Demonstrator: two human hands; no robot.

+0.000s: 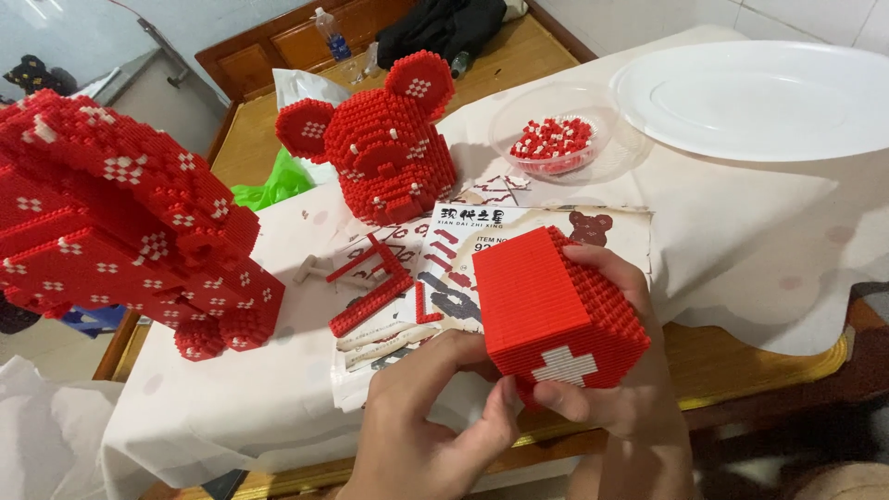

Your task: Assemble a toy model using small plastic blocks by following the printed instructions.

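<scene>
A red block-built box with a white cross on its near face is held above the table edge. My right hand wraps it from the right and underneath. My left hand steadies its lower left corner with thumb and fingers. Under the box lies an instruction sheet with several thin red brick strips on it. A red block-built bear head stands behind the sheet.
A large red brick-built body part lies at the left on the white tablecloth. A clear bowl of small red and white bricks and a white plate sit at the back right. Green plastic bag behind.
</scene>
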